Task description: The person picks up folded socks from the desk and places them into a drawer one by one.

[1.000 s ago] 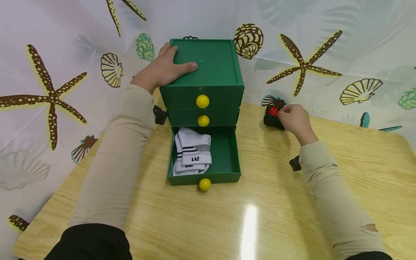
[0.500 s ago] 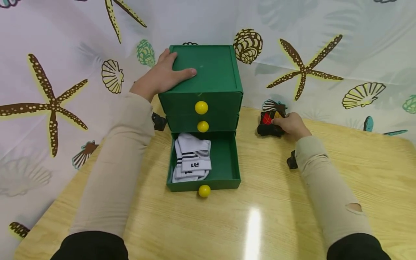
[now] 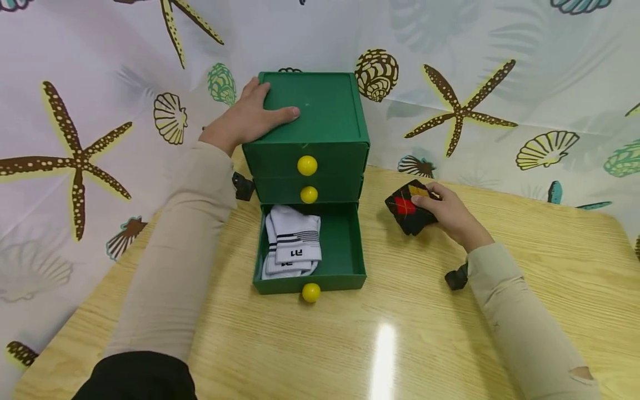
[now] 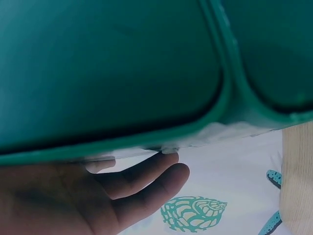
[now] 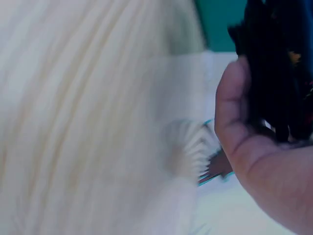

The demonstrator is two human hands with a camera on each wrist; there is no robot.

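A green chest of drawers (image 3: 315,111) with yellow ball knobs stands on the table. My left hand (image 3: 250,118) rests on its top at the left edge, thumb laid across the surface. In the left wrist view, that hand's fingers (image 4: 151,188) reach out straight along the chest's side. The bottom drawer (image 3: 342,244) is pulled out, with folded white striped socks (image 3: 297,239) lying in its left half. To the right of the chest, my right hand (image 3: 450,214) pinches folded black argyle socks (image 3: 407,214) with red and yellow diamonds. Those socks (image 5: 269,73) look dark in the right wrist view.
Wooden table (image 3: 425,333) extends in front and to the right. Behind it hangs a pale cloth (image 3: 465,33) printed with starfish and shells. The two upper drawers (image 3: 280,166) are closed.
My right hand has lifted the black argyle socks from near the cloth and brought them forward and slightly left, turning them. The left hand stays on the chest.
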